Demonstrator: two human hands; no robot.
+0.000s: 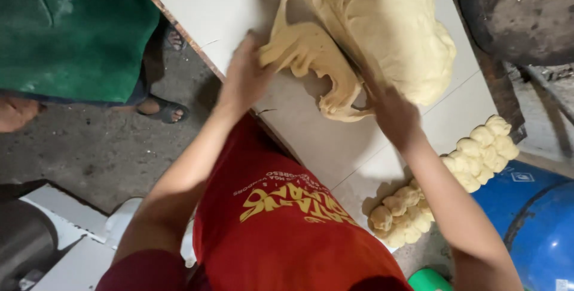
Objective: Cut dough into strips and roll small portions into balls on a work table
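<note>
Dough [382, 34]: large pale mass on white table [203, 4], long axis upper centre to centre-right.
Left hand [244, 78]: pinching pulled flap at dough's lower-left edge.
Right hand [391, 114]: against lower edge, blurred; grip unclear.
Dough balls [442, 183]: row, lower right.

A white tiled worktop [335, 147] with a wooden edge stands over a grey concrete floor [89, 153], dimly lit.

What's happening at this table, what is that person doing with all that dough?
A person in a red apron is working a big mass of pale dough on a white table. The left hand grips a stretched flap at the dough's near edge, and the right hand presses against its lower side. A row of small dough balls lies along the table's edge. Another person in a green apron stands beside the table.
</note>
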